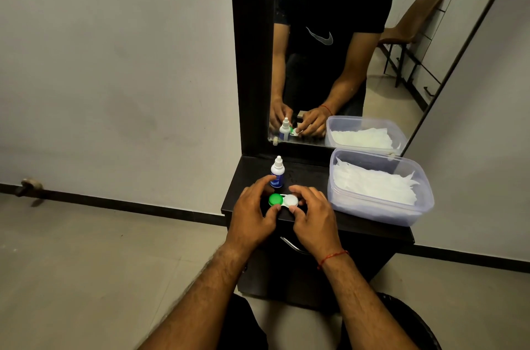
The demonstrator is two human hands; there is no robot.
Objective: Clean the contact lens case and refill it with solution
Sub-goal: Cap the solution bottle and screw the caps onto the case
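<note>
The contact lens case (283, 200) lies on the dark dresser top (312, 177), with a green cap on its left well and a white cap on its right well. My left hand (253, 210) curls around the green side, thumb at the cap's near edge. My right hand (312, 215) curls around the white side, thumb touching the case's near edge. Both caps look screwed on. A small solution bottle (277, 173) with a white dropper cap and blue label stands upright just behind the case, close to my left fingertips.
A clear plastic box (375, 206) holding white tissues sits on the dresser's right part. A tall mirror (329, 48) rises behind the dresser. The dresser's front edge and a drawer handle (292, 246) lie below my hands. To the left are the floor and wall.
</note>
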